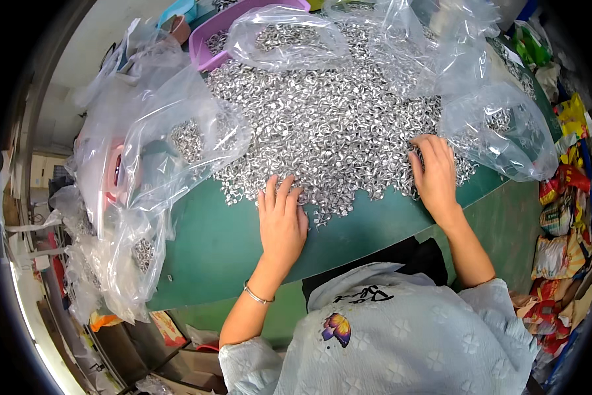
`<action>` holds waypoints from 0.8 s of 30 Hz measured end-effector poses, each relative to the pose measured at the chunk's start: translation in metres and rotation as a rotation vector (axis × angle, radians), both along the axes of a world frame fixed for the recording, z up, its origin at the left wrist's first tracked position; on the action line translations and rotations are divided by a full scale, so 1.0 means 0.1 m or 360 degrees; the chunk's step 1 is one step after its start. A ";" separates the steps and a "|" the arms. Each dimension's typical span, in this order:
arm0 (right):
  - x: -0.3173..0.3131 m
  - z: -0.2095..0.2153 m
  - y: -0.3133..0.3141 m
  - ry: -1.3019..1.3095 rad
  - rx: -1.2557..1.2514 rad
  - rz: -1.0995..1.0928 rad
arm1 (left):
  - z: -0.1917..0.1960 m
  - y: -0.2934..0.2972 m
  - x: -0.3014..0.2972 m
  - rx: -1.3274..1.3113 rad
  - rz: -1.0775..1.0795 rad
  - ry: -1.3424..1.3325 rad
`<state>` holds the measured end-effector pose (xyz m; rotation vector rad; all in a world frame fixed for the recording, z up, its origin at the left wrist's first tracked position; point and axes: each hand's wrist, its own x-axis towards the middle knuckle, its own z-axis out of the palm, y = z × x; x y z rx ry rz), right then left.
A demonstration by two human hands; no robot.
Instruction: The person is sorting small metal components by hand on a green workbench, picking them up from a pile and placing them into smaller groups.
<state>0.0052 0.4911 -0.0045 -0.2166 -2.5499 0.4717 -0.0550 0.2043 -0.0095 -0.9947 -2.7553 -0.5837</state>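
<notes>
A broad heap of small, shiny, silver-coloured curved metal pieces (335, 125) covers the middle of the green table (223, 250). At the heap's near left edge lies my left hand (283, 217), its fingers apart and their tips touching the pieces. My right hand (435, 174) rests at the near right edge with fingers stretched forward over the metal and the thumb apart. Neither hand visibly grips anything, though the fingertips are partly among the pieces. A bracelet circles my left wrist.
A clear plastic bag (151, 145) drapes over the table's left side, partly covering a pink object (115, 174). Another clear bag (507, 125) lies right of my right hand. A purple tub (207, 58) stands at the far left. Colourful packages (559, 230) are piled beyond the table's right edge.
</notes>
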 end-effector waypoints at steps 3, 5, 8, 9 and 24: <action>-0.20 0.04 -0.18 0.0139 -0.0127 0.0349 | 0.02 -0.07 0.03 0.0026 -0.0006 0.0055; -0.35 0.05 -0.29 0.0073 -0.0089 0.0452 | 0.03 -0.13 0.00 0.0057 -0.0042 0.0095; -0.65 0.09 -0.47 0.0126 -0.0007 0.0489 | 0.11 -0.06 -0.08 0.0228 -0.0011 0.0031; -0.75 0.05 -0.50 0.0094 0.0021 0.0486 | 0.13 -0.01 -0.12 0.0289 -0.0008 0.0005; -0.66 -0.15 -0.45 -0.0098 0.0237 0.0301 | -0.05 -0.64 -0.05 -0.0001 0.0029 -0.0034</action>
